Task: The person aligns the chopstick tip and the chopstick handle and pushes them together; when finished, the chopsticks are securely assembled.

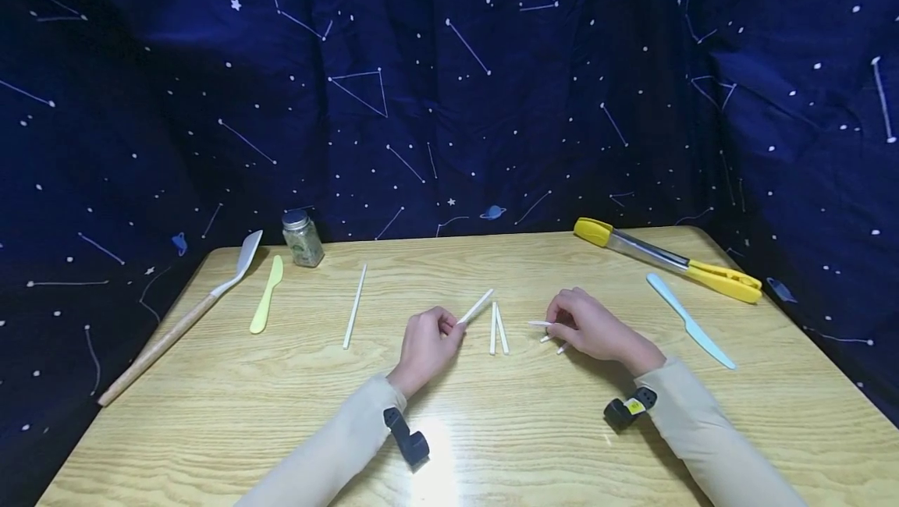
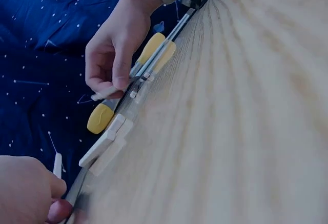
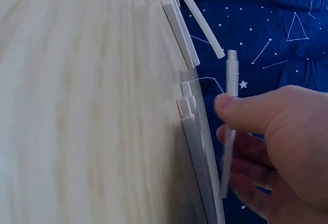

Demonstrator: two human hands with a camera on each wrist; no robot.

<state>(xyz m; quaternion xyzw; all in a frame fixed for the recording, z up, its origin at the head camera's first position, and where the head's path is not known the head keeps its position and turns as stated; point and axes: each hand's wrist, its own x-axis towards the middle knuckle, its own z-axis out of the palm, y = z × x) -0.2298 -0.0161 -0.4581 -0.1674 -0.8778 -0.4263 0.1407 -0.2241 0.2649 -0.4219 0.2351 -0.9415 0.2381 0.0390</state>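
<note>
In the head view my left hand [image 1: 427, 343] pinches a slim white stick [image 1: 477, 306] by its near end, tilted away to the right. Two more white sticks [image 1: 493, 329] lie close together on the table, between the hands. My right hand [image 1: 593, 325] holds another white stick [image 1: 538, 324] between thumb and fingers; the right wrist view shows this held stick [image 3: 231, 75] raised off the tabletop. Under that hand lie further white sticks [image 3: 193, 147], partly hidden from the head camera. A single white stick [image 1: 354, 306] rests apart, left of the left hand.
On the wooden table's [image 1: 281, 413] left are a wooden-handled spatula [image 1: 182, 324], a yellow-green knife [image 1: 267, 294] and a glass jar [image 1: 303, 239] with a dark lid. At right lie yellow-ended tongs [image 1: 663, 259] and a light blue knife [image 1: 690, 321]. A starry curtain [image 1: 449, 101] hangs behind.
</note>
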